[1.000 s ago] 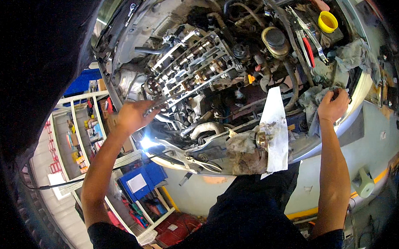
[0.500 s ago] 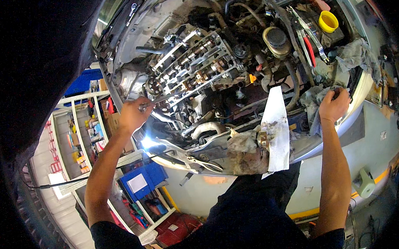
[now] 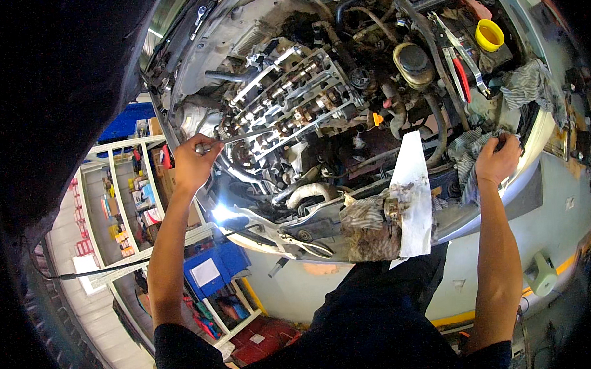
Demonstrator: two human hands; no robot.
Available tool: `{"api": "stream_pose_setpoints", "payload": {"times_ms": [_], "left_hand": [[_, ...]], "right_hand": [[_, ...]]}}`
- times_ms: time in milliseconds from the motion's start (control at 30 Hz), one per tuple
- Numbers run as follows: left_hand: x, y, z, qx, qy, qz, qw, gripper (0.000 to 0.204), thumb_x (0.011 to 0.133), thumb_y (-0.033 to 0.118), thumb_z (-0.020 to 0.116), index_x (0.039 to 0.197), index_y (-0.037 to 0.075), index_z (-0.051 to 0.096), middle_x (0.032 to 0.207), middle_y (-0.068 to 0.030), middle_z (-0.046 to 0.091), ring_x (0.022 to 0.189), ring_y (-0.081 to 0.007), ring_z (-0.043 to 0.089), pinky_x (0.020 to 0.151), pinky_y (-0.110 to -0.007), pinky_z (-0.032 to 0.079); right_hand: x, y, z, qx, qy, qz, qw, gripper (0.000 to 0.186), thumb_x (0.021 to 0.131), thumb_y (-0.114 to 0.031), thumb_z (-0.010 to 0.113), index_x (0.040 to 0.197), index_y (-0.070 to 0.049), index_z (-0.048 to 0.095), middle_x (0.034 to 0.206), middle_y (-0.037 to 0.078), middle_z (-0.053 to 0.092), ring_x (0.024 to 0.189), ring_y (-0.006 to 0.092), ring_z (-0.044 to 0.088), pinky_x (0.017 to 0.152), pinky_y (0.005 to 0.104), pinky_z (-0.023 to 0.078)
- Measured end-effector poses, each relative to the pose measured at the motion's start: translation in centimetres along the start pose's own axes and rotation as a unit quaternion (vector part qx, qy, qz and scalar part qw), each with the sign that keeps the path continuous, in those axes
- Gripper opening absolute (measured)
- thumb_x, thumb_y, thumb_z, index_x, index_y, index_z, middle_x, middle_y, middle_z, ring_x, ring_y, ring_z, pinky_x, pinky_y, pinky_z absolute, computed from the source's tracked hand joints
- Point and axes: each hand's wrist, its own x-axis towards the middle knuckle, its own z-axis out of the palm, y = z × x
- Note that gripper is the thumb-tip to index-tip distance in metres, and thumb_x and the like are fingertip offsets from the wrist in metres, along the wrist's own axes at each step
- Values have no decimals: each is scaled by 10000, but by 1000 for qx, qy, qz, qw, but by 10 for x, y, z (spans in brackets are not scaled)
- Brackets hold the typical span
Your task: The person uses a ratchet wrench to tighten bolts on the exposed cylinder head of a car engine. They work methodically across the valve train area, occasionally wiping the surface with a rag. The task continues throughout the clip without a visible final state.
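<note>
A long, thin flat metal tool (image 3: pixel 247 136) with a rounded grey end is held in my closed left hand (image 3: pixel 196 165). Its blade reaches right, over the near left end of the open cylinder head (image 3: pixel 293 110), where the camshafts lie exposed. At the right front edge of the engine bay, my right hand (image 3: pixel 498 161) is closed against a grey striped rag (image 3: pixel 469 154). My fingertips are partly hidden there.
A white paper strip (image 3: pixel 413 193) and a dirty cloth (image 3: pixel 365 224) lie over the front edge. A bright lamp (image 3: pixel 225 213) shines beside my left forearm. Pliers with a red handle (image 3: pixel 460 78) and a yellow cup (image 3: pixel 489 34) sit at the far right. Shelving (image 3: pixel 124 203) stands left.
My left hand has turned and shifted slightly up, and more of the tool's rounded end shows. The left forearm has swung right. My right hand stays at the rag.
</note>
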Motion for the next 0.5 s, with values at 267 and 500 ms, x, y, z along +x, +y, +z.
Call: {"api": "stream_pose_setpoints", "payload": {"times_ms": [267,500], "left_hand": [[16,-18,15,10,19,15,1000,239,880,248,885,950,31,815,866,-153,804,745,-235,761,718,-364,571],[25,1,5,53,-33,1,998,239,898,245,871,940,22,797,906,-143,798,825,-247,757,780,-374,569]], "right_hand": [[-1,1,2,-15,3,-1,1000,212,901,-208,647,992,-16,655,987,168,678,963,415,626,850,537,495],[1,-4,-2,5,16,-12,1000,197,896,-188,647,988,-14,660,972,168,683,950,404,635,836,530,502]]}}
